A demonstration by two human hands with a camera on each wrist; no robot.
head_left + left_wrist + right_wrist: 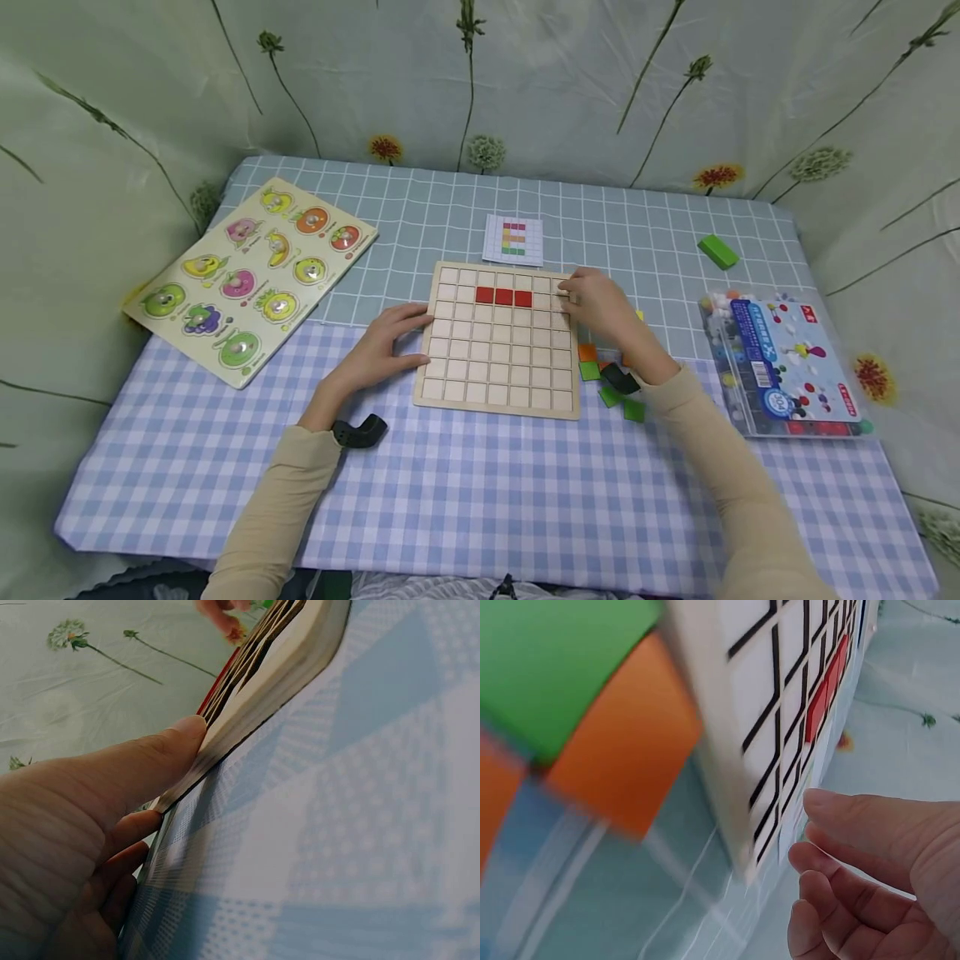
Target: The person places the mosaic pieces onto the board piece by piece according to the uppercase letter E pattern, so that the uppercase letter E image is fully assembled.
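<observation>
A wooden grid board (497, 350) lies on the table with three red square tiles (504, 297) side by side in its second row. Against the board's left edge rest the thumb and fingers of my left hand (378, 350), fairly straight and spread. My right hand (603, 308) is at the board's upper right corner, its fingers loosely bent; in the right wrist view nothing shows between thumb and fingers. Close below that hand lie loose orange tiles (587, 352) and green tiles (590, 372), partly hidden by the wrist. A small pattern card (513, 241) with coloured squares sits above the board.
On the left, a fruit puzzle board (251, 283) lies at a slant. A clear plastic box (787, 367) of small coloured parts stands at right, with a green block (717, 251) behind it. Checked cloth (480, 492) covers the near table; a flowered curtain (562, 92) hangs behind.
</observation>
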